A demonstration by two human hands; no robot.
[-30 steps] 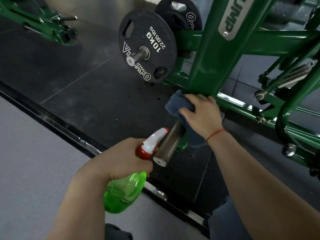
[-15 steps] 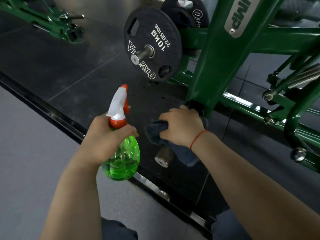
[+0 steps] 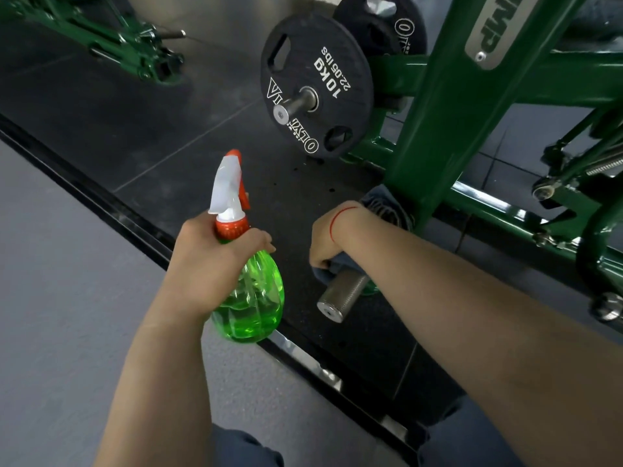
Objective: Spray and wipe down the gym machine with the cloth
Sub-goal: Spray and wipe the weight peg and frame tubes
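Here's my left hand (image 3: 215,261), wrapped tight round the neck of the spray bottle (image 3: 251,298), holding it upright out in front of me, above the edge of the dark floor. The bottle is see-through green with clear liquid showing inside, an orange collar and trigger, and a white head whose nozzle points away from me towards the weight plate (image 3: 317,85).

Over to my right hand (image 3: 332,237): wrist bent sharply down, a red string (image 3: 338,220) round it, fingers curled on the cloth (image 3: 387,205). The cloth is blue-grey and bunched. Part of it pokes out beyond my wrist against the foot of the green upright, and a fold shows under my fingers, right on the inner end of the steel peg (image 3: 340,294). The peg's knurled outer end sticks out bare towards me.

The gym machine (image 3: 438,129) is glossy green steel, a thick slanted post with a grey name plate near the top, cross tubes and a coil spring (image 3: 606,165) off to the right. The black plate reads 10 KG and sits on a chrome pin, with a second plate behind it.

Underneath is black rubber floor (image 3: 168,123) in big tiles, specked with a few dark drops below the plate. A shiny metal strip (image 3: 303,358) borders it, then grey carpet (image 3: 50,264) on my side. Another green frame (image 3: 118,45) lies at the far left.
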